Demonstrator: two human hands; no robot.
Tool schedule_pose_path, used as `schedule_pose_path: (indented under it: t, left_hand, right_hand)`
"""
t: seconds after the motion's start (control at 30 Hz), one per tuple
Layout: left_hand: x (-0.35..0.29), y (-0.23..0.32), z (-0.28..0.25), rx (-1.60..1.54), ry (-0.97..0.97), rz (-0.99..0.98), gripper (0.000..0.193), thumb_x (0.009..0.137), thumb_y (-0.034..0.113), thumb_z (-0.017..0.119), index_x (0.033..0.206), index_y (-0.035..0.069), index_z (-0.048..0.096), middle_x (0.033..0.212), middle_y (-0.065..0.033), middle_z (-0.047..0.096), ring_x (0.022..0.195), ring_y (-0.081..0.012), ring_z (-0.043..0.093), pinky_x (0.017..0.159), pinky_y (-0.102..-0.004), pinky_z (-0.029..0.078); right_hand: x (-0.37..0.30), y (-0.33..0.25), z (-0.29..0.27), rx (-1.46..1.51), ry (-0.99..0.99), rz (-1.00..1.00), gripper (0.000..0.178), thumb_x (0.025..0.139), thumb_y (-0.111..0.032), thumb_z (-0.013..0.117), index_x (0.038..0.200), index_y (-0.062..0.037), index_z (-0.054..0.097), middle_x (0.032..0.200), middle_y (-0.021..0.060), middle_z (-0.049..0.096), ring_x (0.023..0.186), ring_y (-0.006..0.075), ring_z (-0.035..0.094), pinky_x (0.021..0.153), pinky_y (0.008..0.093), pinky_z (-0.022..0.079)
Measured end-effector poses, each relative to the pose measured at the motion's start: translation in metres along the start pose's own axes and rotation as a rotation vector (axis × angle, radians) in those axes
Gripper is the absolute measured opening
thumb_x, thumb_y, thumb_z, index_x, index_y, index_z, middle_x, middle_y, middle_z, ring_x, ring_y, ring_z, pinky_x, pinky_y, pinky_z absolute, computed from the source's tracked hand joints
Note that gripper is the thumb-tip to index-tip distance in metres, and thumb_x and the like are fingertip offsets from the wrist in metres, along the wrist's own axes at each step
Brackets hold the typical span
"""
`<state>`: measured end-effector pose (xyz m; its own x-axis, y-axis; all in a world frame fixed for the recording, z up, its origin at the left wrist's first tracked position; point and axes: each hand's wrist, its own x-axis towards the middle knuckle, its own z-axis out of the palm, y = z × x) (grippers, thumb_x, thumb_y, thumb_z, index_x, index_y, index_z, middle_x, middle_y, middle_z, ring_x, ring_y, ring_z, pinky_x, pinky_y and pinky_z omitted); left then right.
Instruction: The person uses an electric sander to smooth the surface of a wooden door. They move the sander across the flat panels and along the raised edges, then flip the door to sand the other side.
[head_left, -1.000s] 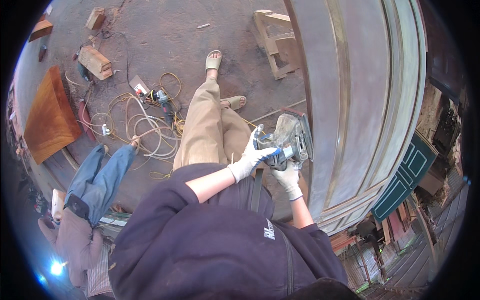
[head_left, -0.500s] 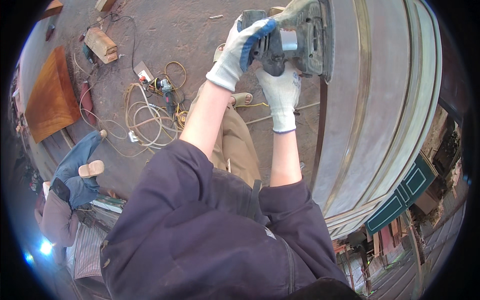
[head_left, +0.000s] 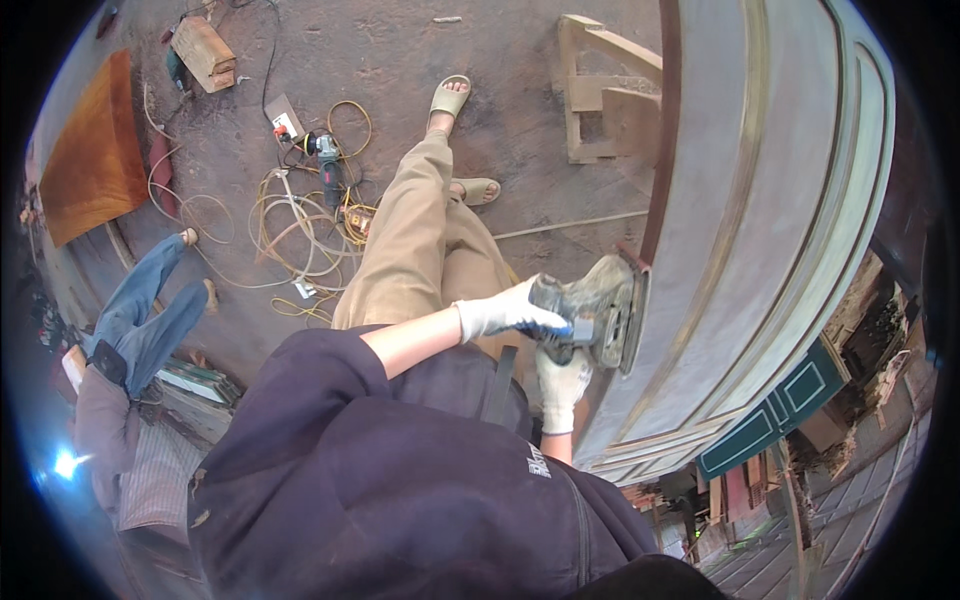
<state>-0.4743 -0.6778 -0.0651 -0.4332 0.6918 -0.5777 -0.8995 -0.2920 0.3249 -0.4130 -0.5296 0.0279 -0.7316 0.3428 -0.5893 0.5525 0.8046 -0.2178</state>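
A dusty electric sander (head_left: pixel 606 308) stands with its flat pad against the edge side of a large grey panelled door (head_left: pixel 715 215) at my right. My left hand (head_left: pixel 508 309), in a white glove with blue-coated fingers, is closed around the sander's body. Just below it, my gloved right hand (head_left: pixel 562 382) is at the sander's underside, its fingers partly hidden by the tool. Brown-gold strips and raised mouldings run along the door's face.
An angle grinder (head_left: pixel 328 168) lies among coiled hoses (head_left: pixel 262 232) on the floor. Wooden framing (head_left: pixel 588 92) supports the door's far end. An orange-brown board (head_left: pixel 98 150), a wood block (head_left: pixel 204 52) and another person (head_left: pixel 135 345) are at left; a green panelled door (head_left: pixel 780 412) is lower right.
Both hands have brought the sander along the door from its far part toward my body. My arms are now bent, and the wooden framing has come into view.
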Motion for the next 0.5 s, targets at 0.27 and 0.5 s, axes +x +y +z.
schedule_pose_path:
  t: [0.27, 0.5]
  left_hand:
    - [0.006, 0.100, -0.031, 0.176, 0.109, 0.144, 0.069, 0.072, 0.016, 0.088, 0.126, 0.004, 0.047, 0.117, -0.0061, 0.059, 0.110, -0.0126, 0.055, 0.094, -0.0299, 0.048]
    - [0.028, 0.243, -0.088, 0.438, 0.222, 0.318, 0.075, 0.071, 0.016, 0.088, 0.130, 0.000, 0.046, 0.116, -0.0084, 0.062, 0.106, -0.0138, 0.059, 0.094, -0.0287, 0.050]
  right_hand:
    - [0.066, -0.086, -0.008, 0.262, -0.173, 0.062, 0.044, 0.072, -0.027, 0.078, 0.105, 0.0009, 0.068, 0.102, 0.0162, 0.072, 0.096, 0.0229, 0.070, 0.080, 0.0364, 0.052]
    - [0.188, -0.175, 0.002, 0.599, -0.355, -0.131, 0.044, 0.070, -0.029, 0.085, 0.100, 0.0002, 0.070, 0.092, 0.0100, 0.073, 0.084, 0.0168, 0.069, 0.076, 0.0333, 0.054]
